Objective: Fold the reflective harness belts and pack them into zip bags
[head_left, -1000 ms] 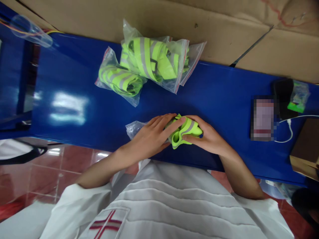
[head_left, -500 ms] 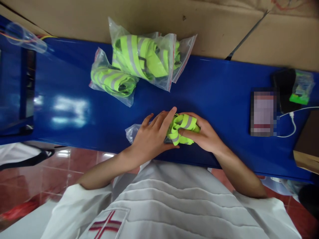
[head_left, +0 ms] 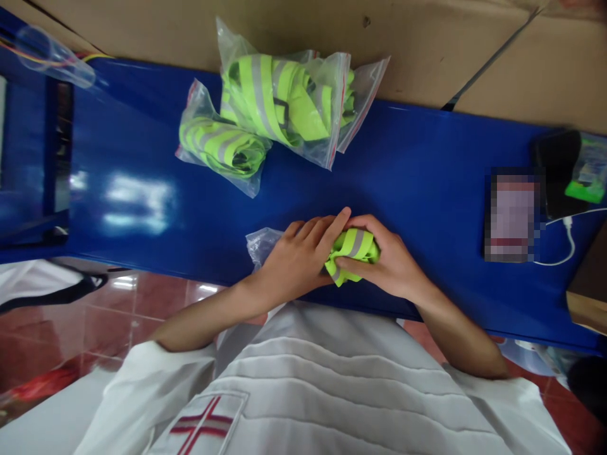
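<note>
A small bundle of yellow-green reflective strap [head_left: 356, 246] is between my two hands near the front edge of the blue table. My right hand [head_left: 391, 262] is closed around its right side, thumb across the front. My left hand [head_left: 298, 256] presses on the bundle's left side, its fingers bent together over it and the index finger pointing up. Beneath and left of my left hand lies a clear plastic bag [head_left: 262, 245], mostly covered by the hand.
Behind lie bagged reflective straps: a large group [head_left: 289, 104] and a smaller bag [head_left: 222, 145]. A phone [head_left: 512, 218] with a white cable is at the right, beside a black object [head_left: 558, 170]. Cardboard [head_left: 408, 38] lines the back; a clear cup [head_left: 57, 58] is far left.
The bundle looks more compact, with its loose loop folded down. My left fingers have drawn closer together and nearer my right hand. The whole view has shifted slightly.
</note>
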### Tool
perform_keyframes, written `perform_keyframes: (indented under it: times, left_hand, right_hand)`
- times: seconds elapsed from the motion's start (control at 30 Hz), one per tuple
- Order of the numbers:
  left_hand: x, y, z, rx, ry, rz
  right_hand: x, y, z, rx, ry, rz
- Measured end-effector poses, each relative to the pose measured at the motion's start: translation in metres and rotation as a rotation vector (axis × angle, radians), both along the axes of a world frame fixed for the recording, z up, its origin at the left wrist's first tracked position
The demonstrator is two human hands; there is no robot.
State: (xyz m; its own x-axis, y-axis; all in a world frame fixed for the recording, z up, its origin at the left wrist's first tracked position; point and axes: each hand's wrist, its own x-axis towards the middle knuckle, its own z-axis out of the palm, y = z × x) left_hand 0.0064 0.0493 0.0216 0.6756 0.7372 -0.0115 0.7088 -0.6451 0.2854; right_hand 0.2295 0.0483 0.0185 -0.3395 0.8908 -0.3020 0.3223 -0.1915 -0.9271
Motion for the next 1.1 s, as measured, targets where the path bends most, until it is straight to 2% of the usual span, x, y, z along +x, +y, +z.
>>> perform_keyframes:
  times: [0.1, 0.2, 0.33, 0.4, 0.57, 0.7, 0.83, 1.0, 1.1]
  left_hand:
    - [-0.007, 0.003, -0.001, -0.008, -0.013, -0.038]
    - [-0.017, 0.006, -0.007, 0.023, -0.061, -0.099]
    - [-0.023, 0.005, -0.016, 0.089, -0.104, -0.134]
    - [-0.022, 0.004, -0.019, 0.092, -0.082, -0.126]
    - [-0.015, 0.004, -0.018, 0.121, -0.086, -0.097]
    - [-0.015, 0.005, -0.017, 0.105, -0.100, -0.101]
    - [-0.021, 0.008, -0.017, 0.036, -0.132, -0.123]
    - [-0.035, 0.011, -0.014, -0.017, -0.205, -0.140]
    - [-0.038, 0.013, -0.010, -0.040, -0.204, -0.160]
  right_hand:
    - [0.003, 0.002, -0.005, -0.007, 0.069, -0.056]
    - [0.006, 0.004, -0.006, 0.028, 0.042, -0.080]
    - [0.004, 0.004, -0.007, 0.138, -0.018, -0.019]
    - [0.002, 0.004, -0.008, 0.137, -0.024, 0.023]
    - [-0.004, 0.003, 0.000, 0.053, -0.145, 0.150]
    - [-0.008, -0.002, 0.005, 0.143, -0.276, 0.137]
    - [-0.001, 0.002, -0.002, 0.210, -0.145, 0.098]
    - [0.012, 0.013, -0.011, 0.098, -0.005, 0.063]
    - [0.013, 0.014, -0.010, 0.093, 0.021, 0.069]
